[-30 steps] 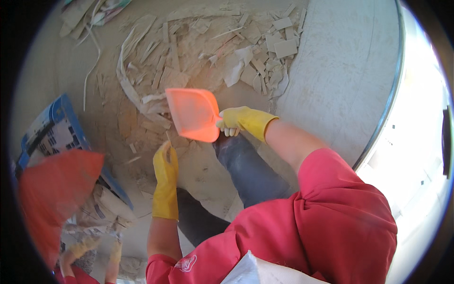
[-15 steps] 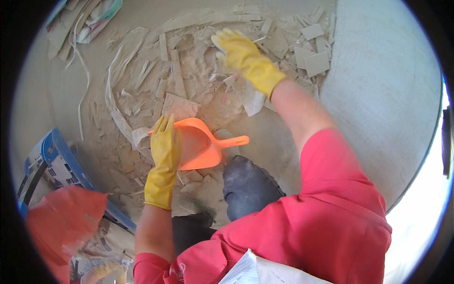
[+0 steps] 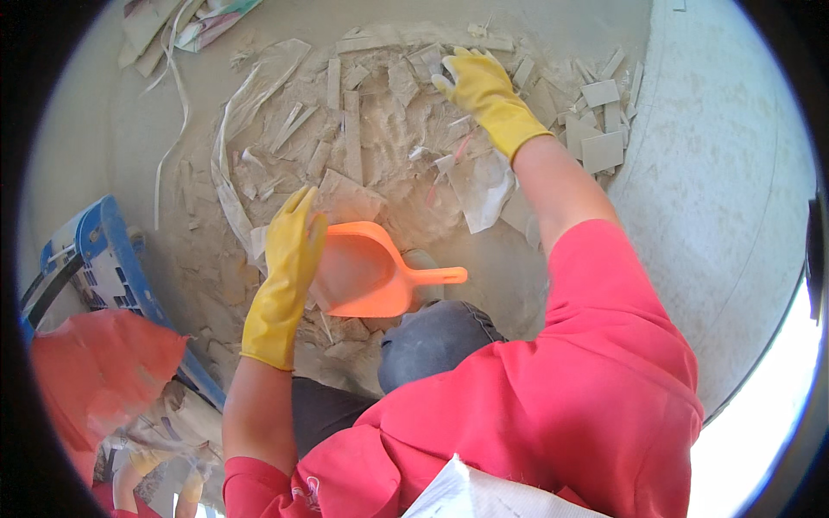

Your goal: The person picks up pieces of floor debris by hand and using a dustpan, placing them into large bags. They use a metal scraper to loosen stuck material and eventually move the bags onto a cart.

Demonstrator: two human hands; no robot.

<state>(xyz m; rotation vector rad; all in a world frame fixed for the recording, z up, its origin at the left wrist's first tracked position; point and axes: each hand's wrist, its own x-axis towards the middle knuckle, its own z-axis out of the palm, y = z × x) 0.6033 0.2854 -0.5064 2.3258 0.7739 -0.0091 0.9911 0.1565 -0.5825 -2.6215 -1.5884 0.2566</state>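
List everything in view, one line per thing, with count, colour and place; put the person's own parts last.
dustpan: one, orange, on the floor at centre, handle pointing right.
rubble pile: one heap, many beige broken tile pieces and dust, upper centre of the floor.
square tile pieces: several, grey-beige, at the pile's right edge.
plastic strips: a few, whitish, upper left beside the pile.
crate: one, blue, at left.
red sack: one, red, lower left below the crate.
floor: pale grey, dusty, bare at right.
left hand: one, yellow glove, against the dustpan's left edge.
right hand: one, yellow glove, spread on the rubble at the top.
sleeves: red shirt, lower right.
knee: dark grey trousers, below the dustpan.
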